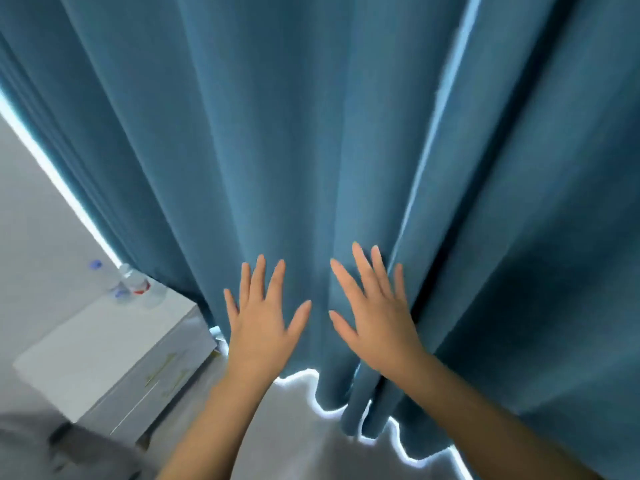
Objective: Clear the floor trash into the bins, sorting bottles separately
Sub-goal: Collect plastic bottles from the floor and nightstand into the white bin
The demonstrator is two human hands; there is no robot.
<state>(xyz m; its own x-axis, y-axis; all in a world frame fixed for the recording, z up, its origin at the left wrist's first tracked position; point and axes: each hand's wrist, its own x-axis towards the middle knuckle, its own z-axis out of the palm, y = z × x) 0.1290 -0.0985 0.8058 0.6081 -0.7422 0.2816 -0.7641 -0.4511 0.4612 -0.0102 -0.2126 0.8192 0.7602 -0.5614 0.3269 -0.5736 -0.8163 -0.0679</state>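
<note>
Blue curtain (311, 133) fills view. Left hand (263, 317), right hand (377, 317) splayed flat, grasping nothing. Bottles (133, 282) on white cabinet (114, 348), far left; bins unseen. Risk: facing curtain, bottles get overlooked.

Both hands are spread flat, fingers straight, against a pleated blue fabric curtain (277, 150): left hand (261, 318); right hand (375, 318); clear plastic bottles (133, 284) stand on a white cabinet (104, 344) at left.
</note>
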